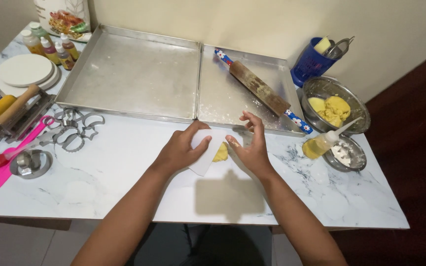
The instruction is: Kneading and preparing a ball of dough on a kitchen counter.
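Observation:
A small lump of yellow dough [221,152] lies on the marble table [124,167], half wrapped in a white sheet of paper [207,148]. My left hand [178,150] pinches the paper's edge and folds it over the dough. My right hand [252,145] rests beside the dough on its right, fingertips at the paper, other fingers raised.
Two metal baking trays [129,74] sit behind; the right one holds a wooden rolling pin [260,91]. A steel bowl of yellow dough [336,108], a squeeze bottle [324,143] and a small flour bowl [346,155] stand right. Metal cookie cutters [75,128], a pink spatula [6,157] and small bottles [50,47] lie left.

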